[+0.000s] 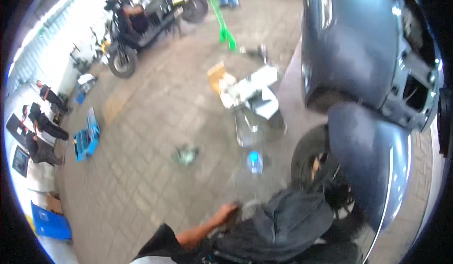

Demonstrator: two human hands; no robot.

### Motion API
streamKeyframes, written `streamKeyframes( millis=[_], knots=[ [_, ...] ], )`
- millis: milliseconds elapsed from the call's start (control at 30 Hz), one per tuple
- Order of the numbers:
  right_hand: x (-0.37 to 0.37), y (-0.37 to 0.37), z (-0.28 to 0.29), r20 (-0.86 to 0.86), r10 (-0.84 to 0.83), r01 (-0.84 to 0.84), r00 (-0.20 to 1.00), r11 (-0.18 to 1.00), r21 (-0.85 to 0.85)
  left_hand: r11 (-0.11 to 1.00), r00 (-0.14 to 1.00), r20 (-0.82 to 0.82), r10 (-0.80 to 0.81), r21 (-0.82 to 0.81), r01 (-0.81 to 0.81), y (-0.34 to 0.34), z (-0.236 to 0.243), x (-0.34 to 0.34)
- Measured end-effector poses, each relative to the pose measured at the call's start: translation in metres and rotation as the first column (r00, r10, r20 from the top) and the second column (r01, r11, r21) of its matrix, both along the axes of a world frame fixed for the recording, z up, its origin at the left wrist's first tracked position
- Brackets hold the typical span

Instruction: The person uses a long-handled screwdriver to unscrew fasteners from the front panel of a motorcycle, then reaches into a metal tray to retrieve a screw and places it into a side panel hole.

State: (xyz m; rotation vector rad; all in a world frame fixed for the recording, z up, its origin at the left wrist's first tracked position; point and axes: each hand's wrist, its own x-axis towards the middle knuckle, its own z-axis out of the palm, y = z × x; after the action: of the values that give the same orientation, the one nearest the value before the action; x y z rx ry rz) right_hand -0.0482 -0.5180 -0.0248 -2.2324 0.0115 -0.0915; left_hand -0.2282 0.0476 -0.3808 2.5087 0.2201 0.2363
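My left hand [230,210] is low in the middle of the view, close beside my bent knee in black trousers [292,214]. It is smeared by motion, so I cannot make out its fingers or anything in them. My right hand is not in view. On my right stands a scooter with a glossy blue-grey body panel [349,37] and a fender [363,141] over its black wheel [306,155]. Ahead of my knee, a clear plastic bottle with a blue cap [255,163] stands on the paved floor.
Beyond the bottle, a low stand [245,131] bears a white box [252,82] and papers. A crumpled greenish cloth [186,154] lies on the floor. An open blue toolbox [86,136], a blue bin [51,220] and several people are at left; a parked scooter [141,30] stands behind.
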Motion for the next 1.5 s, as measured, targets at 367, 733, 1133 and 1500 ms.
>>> streamKeyframes(
  millis=[367,733,1133,1500],
  knots=[
    [0.009,0.012,0.023,0.138,0.263,-0.235,0.955,0.954,-0.187,0.984,0.983,-0.057,0.175,-0.027,-0.177,-0.027,0.031,0.052],
    [0.05,0.089,0.095,0.231,0.323,-0.33,0.918,0.944,-0.013,0.017,0.934,0.219,0.283,-0.975,0.223,-0.063,0.416,0.3],
    [0.052,0.089,0.092,0.192,0.275,-0.277,0.942,0.961,-0.016,-0.333,0.912,0.411,0.0,-0.859,0.387,-0.099,0.446,0.332],
    [0.042,0.09,0.141,-0.374,0.292,-0.115,0.88,0.896,0.429,0.23,0.93,0.344,-0.129,-0.902,0.365,-0.1,0.532,0.356]
  ],
)
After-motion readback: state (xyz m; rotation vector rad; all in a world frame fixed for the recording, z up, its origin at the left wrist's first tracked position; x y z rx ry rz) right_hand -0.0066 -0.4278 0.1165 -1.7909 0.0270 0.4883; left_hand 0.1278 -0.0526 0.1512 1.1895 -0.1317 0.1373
